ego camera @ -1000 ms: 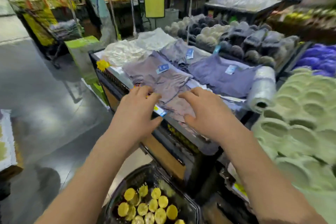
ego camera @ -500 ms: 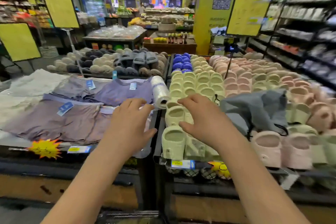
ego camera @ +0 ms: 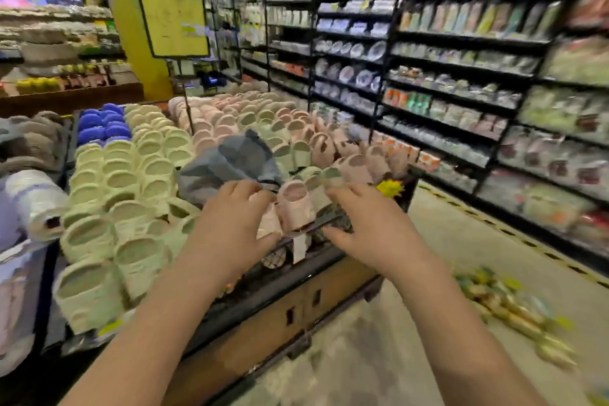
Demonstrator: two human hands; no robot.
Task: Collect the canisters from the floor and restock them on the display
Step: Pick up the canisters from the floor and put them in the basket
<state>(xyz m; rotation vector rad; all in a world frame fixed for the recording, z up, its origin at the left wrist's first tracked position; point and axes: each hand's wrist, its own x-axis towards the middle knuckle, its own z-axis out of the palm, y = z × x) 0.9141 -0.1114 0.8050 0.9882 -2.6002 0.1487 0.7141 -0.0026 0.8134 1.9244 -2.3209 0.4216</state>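
Several gold-topped canisters (ego camera: 507, 310) lie in a blurred cluster on the floor at the right, beside the display table. My left hand (ego camera: 230, 231) and my right hand (ego camera: 372, 227) are held out side by side in front of me, fingers relaxed and holding nothing. Both hover in front of the near corner of a slipper display (ego camera: 296, 208); I cannot tell whether they touch it. The canisters lie well to the right of and below my right hand.
The table (ego camera: 270, 316) carries rows of cream slippers (ego camera: 125, 194), pink slippers (ego camera: 250, 112) and a grey cloth (ego camera: 230, 161). A plastic bag roll (ego camera: 36, 201) lies at the left. Tall stocked shelves (ego camera: 461, 76) line the right side of the aisle floor (ego camera: 412, 323).
The view has swung right, from the folded clothes table past the cream slippers to the pink slippers and shelf aisle. The floor canisters have come into view. Both hands stay empty in front.
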